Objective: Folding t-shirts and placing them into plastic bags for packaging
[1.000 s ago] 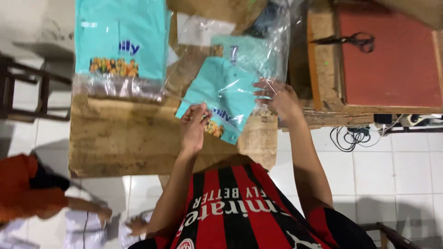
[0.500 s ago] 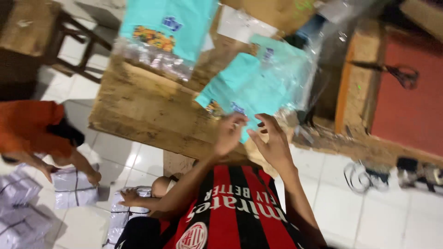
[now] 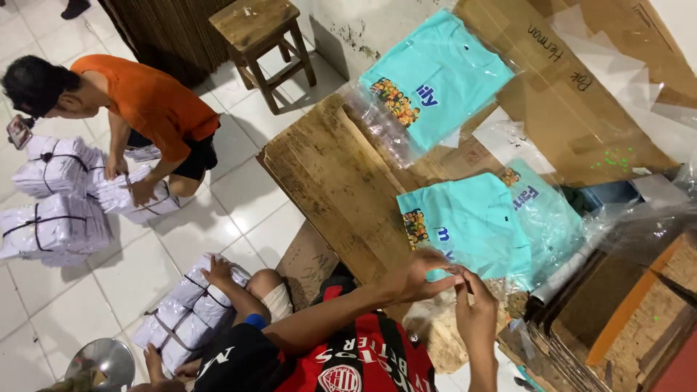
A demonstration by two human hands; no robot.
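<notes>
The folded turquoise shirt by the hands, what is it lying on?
The folded turquoise shirt lies partly on a wooden board and partly over a second bagged shirt. The left hand and right hand meet at its near edge; what is directly beneath stays covered.

Garment-packing workshop: bagged turquoise shirts (image 3: 435, 83) are lying on cardboard beyond the fingers (image 3: 454, 272); strapped white bundles (image 3: 54, 229) are covering the tiled floor (image 3: 239, 196).

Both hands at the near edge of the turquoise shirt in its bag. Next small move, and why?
Probably press the bag flap flat. The left hand and right hand meet, fingertips pinching clear plastic at the near edge of the folded turquoise shirt, which lies flat on the cardboard. Whether the flap is stuck down, I cannot tell.
</notes>
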